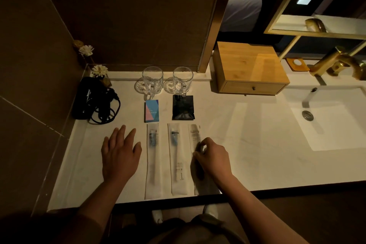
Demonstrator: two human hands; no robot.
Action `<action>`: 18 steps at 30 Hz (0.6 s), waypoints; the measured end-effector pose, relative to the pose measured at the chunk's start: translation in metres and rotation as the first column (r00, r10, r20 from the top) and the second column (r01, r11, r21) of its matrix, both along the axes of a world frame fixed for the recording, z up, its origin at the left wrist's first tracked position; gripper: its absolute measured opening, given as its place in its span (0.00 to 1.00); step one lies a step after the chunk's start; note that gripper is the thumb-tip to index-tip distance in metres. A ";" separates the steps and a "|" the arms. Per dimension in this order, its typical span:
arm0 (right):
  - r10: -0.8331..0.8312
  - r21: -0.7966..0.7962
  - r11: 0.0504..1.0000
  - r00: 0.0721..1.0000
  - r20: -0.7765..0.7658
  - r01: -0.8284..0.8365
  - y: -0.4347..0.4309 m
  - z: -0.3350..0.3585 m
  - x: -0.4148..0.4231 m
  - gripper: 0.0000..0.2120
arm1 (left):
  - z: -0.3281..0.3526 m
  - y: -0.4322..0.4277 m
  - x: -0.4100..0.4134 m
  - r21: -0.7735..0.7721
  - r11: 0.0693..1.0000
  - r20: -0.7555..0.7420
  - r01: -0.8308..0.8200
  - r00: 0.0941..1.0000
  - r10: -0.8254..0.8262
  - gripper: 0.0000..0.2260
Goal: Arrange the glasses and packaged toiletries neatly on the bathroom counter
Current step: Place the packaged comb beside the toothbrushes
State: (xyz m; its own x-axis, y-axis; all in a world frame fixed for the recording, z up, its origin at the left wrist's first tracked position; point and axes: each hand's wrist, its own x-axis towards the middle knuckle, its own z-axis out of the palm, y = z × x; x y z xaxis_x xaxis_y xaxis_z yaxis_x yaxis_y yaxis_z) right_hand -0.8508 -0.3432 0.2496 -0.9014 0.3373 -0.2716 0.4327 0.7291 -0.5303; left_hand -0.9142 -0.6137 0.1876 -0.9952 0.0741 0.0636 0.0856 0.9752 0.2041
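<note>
Three long packets are laid side by side at the counter's [247, 144] front edge, the rightmost packet [195, 140] pinched by the right hand [213, 157], the left hand [119, 155] spread flat, holding nothing.

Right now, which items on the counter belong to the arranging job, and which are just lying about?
Job items: two glass mugs, blue box, black sachet, three long sachets, the last under the right hand.

Lying about: hair dryer, wooden drawer box, flowers, faucet.
</note>
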 end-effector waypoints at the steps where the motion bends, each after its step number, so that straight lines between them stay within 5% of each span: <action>1: -0.003 0.003 1.000 1.000 -0.002 0.003 0.000 0.000 0.000 0.10 | 0.000 0.000 0.000 -0.001 1.000 0.006 0.001 1.000 -0.001 0.25; 18: -0.010 0.020 1.000 0.998 -0.061 0.011 0.006 0.001 0.003 0.14 | 0.003 0.001 0.000 0.009 1.000 0.026 -0.003 1.000 0.003 0.23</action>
